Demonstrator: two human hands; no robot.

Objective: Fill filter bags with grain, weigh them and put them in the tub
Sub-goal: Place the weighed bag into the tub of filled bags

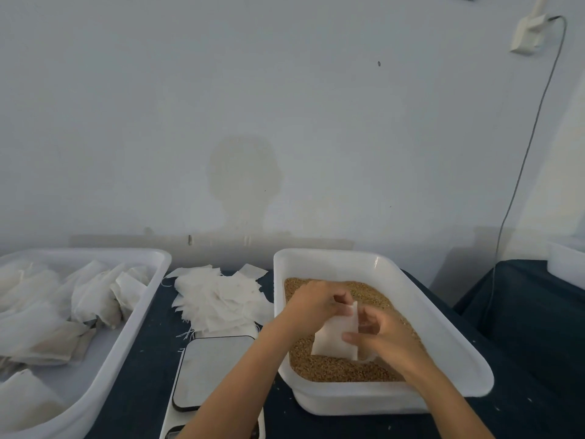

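Meanwhile both hands, left (pixel 311 304) and right (pixel 384 335), grip 1 filter bag (pixel 335 339) over the grain (pixel 373 291) tray (pixel 443 315); filled bags (pixel 63 305) occupy the tub (pixel 139 315).

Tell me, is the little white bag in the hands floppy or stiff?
Probably floppy: the filter bag looks thin and bends where the left hand and right hand pinch it. Likely very light now, since it looks flat. It may tear if pulled hard.
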